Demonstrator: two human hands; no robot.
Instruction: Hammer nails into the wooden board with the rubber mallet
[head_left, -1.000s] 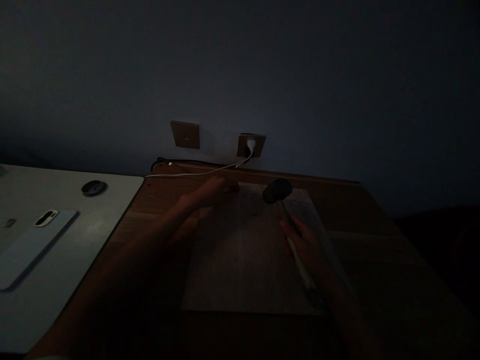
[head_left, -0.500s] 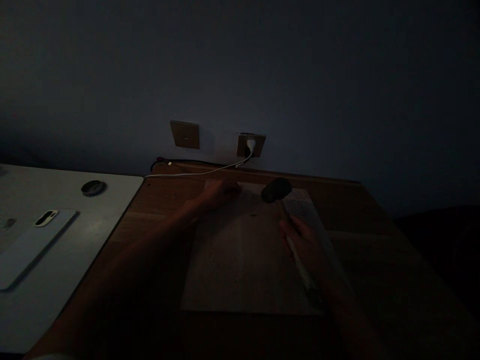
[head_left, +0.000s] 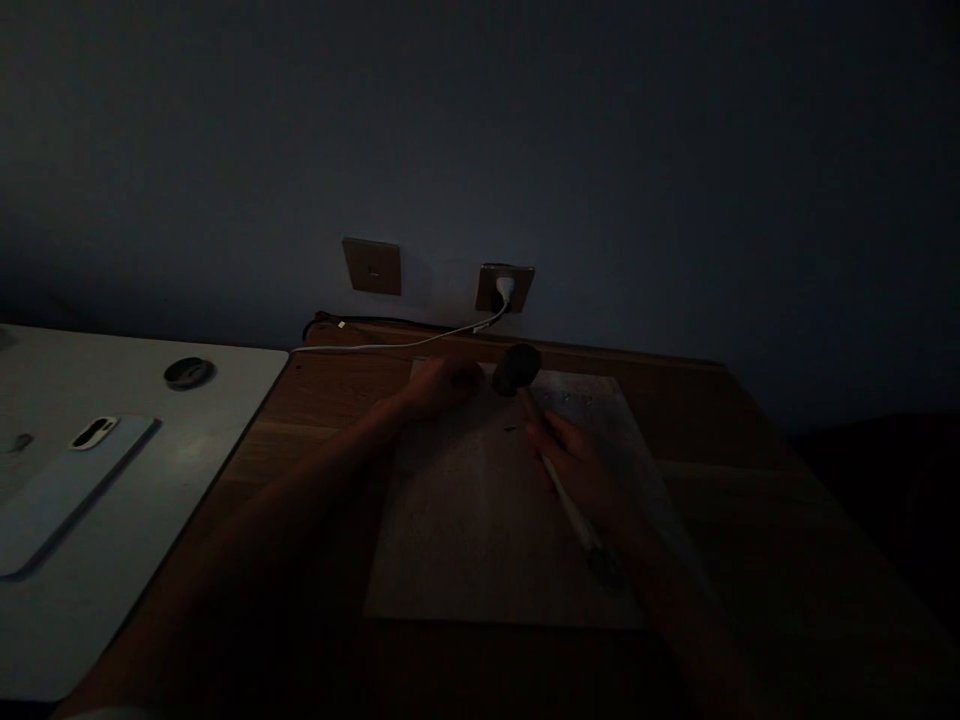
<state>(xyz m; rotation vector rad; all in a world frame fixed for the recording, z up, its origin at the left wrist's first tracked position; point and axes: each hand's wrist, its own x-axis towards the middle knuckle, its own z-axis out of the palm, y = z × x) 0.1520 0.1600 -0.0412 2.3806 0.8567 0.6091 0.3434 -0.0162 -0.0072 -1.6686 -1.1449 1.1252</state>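
Two bare hands are at work over the board, in very dim light. Our right hand (head_left: 574, 460) is closed around the handle of a mallet (head_left: 517, 370), whose dark head hangs over the far part of the board (head_left: 480, 530). Our left hand (head_left: 439, 385) is curled at the board's far left corner, just beside the mallet head; we cannot tell whether its fingers pinch anything or simply rest there.

We judge the step in hand to be lining up or delivering a blow, the left hand bracing. The next move seems to call for keeping those left fingers clear of the head and the board flat. We cannot tell whether the head touches the board.

On the board, near the head, lies a small dark mark (head_left: 510, 429), too dim to name. Around the board spreads the wooden counter (head_left: 712, 480). Beyond its far edge, a white cord (head_left: 375, 347) runs to a wall socket (head_left: 505, 288); a second wall plate (head_left: 372, 266) is farther left. Well left of the board, a white counter (head_left: 225, 420) carries a dark round dish (head_left: 189, 374) and a pale slab (head_left: 90, 490).
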